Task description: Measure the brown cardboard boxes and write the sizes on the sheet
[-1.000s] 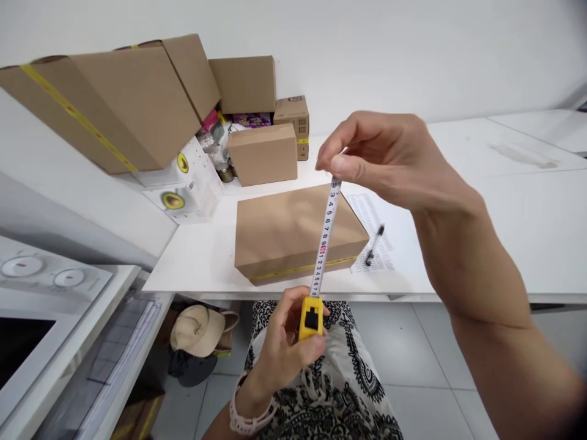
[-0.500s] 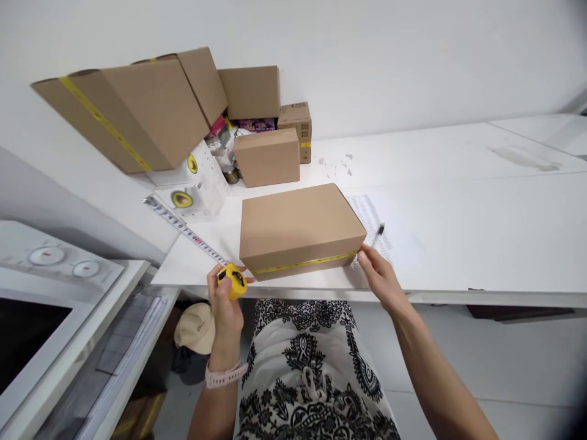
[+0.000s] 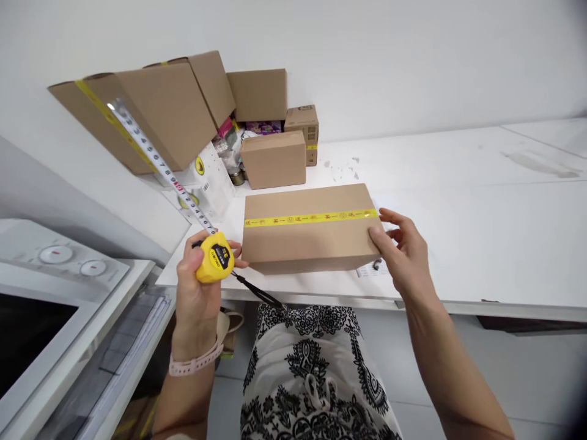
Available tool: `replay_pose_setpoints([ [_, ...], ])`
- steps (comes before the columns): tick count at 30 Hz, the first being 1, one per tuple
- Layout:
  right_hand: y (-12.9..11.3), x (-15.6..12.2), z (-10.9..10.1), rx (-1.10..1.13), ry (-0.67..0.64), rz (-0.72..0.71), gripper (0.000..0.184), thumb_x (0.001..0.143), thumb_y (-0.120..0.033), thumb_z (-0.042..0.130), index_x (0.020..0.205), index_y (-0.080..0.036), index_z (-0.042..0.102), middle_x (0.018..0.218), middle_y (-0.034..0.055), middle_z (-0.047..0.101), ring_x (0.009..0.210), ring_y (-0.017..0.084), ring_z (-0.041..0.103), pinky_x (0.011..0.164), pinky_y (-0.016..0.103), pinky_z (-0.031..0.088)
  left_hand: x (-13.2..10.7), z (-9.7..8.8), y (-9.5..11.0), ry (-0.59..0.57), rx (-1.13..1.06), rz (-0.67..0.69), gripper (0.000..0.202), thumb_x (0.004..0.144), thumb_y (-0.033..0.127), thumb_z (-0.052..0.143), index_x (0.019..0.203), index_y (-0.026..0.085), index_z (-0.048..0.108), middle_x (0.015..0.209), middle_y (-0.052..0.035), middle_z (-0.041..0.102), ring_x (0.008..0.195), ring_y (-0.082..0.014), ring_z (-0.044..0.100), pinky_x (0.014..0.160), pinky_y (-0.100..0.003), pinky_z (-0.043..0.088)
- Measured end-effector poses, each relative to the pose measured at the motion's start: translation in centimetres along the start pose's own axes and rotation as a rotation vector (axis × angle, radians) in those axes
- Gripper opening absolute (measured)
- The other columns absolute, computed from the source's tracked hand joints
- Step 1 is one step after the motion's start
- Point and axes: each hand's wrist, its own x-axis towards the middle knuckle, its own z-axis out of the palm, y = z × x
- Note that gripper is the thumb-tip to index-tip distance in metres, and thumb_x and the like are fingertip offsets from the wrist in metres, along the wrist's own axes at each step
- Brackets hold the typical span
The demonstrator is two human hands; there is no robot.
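Note:
A brown cardboard box (image 3: 312,244) with a yellow tape strip across its top sits near the front edge of the white table (image 3: 481,244). My left hand (image 3: 197,287) is closed round a yellow tape measure (image 3: 214,258) at the box's left end. Its white blade (image 3: 156,160) sticks out up and to the left, free in the air. My right hand (image 3: 406,256) presses against the box's right end with its thumb on the side and fingers spread.
Several cardboard boxes (image 3: 270,159) and white cartons are piled at the table's back left corner against the wall. A printed sheet with a pen (image 3: 376,265) lies under the box's right end. A white appliance (image 3: 50,287) stands at left. A tan cap lies on the floor below.
The box has been turned over, so its yellow tape now faces up. My right hand moved from its front corner to its right end. The tape blade swung upward.

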Motion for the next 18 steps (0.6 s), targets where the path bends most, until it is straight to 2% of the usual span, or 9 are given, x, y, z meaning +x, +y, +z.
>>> replay_pose_setpoints([
  [2,0.1,1.4,0.7,-0.069,0.039,-0.043,0.044,0.089,-0.048,0.06,0.128,-0.029,0.061,0.128,0.0092,0.063,0.078,0.018,0.06,0.062,0.034,0.053,-1.7,0.8,1.0,-0.026,0.044,0.037,0.034,0.074,0.041,0.071,0.099,0.021,0.062,0.081,-0.0046,0.074,0.065,-0.0223,0.071,0.065,-0.04,0.063],
  [4,-0.2,2.8,1.0,-0.133,0.059,-0.11,0.039,0.09,-0.045,0.058,0.124,-0.028,0.063,0.126,0.0091,0.064,0.081,0.019,0.06,0.066,0.035,0.053,-3.7,1.6,1.7,-0.099,0.059,-0.03,0.035,0.078,0.044,0.067,0.104,0.021,0.062,0.086,-0.0066,0.074,0.061,-0.0224,0.071,0.067,-0.042,0.063],
  [8,-2.0,6.0,0.8,-0.179,-0.044,-0.281,0.03,0.095,-0.04,0.052,0.118,-0.028,0.067,0.121,0.0086,0.068,0.101,0.024,0.061,0.08,0.039,0.053,-5.8,3.5,1.0,-0.354,0.007,-0.473,0.036,0.083,0.046,0.065,0.106,0.02,0.057,0.085,-0.0072,0.073,0.055,-0.0229,0.071,0.064,-0.041,0.06],
  [11,-3.6,8.8,1.1,-0.125,-0.158,-0.363,0.034,0.099,-0.042,0.047,0.124,-0.028,0.065,0.128,0.0081,0.067,0.118,0.026,0.056,0.092,0.044,0.05,-5.5,5.3,-0.8,-0.463,-0.025,-0.672,0.035,0.083,0.047,0.066,0.101,0.021,0.05,0.085,-0.0054,0.073,0.055,-0.0228,0.072,0.062,-0.037,0.058],
  [15,-5.1,12.0,2.8,-0.061,-0.335,-0.429,0.042,0.1,-0.049,0.046,0.131,-0.027,0.064,0.134,0.0077,0.065,0.126,0.026,0.054,0.105,0.048,0.044,-4.8,7.4,-3.0,-0.472,0.007,-0.735,0.036,0.084,0.049,0.065,0.097,0.02,0.047,0.085,-0.0038,0.072,0.054,-0.0197,0.072,0.062,-0.032,0.056],
  [18,-5.6,13.4,4.4,-0.051,-0.525,-0.413,0.038,0.096,-0.049,0.055,0.119,-0.024,0.072,0.124,0.0077,0.071,0.121,0.026,0.059,0.108,0.047,0.042,-4.5,8.5,-3.5,-0.444,0.021,-0.729,0.038,0.084,0.052,0.065,0.094,0.02,0.048,0.085,-0.003,0.073,0.054,-0.0177,0.071,0.061,-0.032,0.056],
])
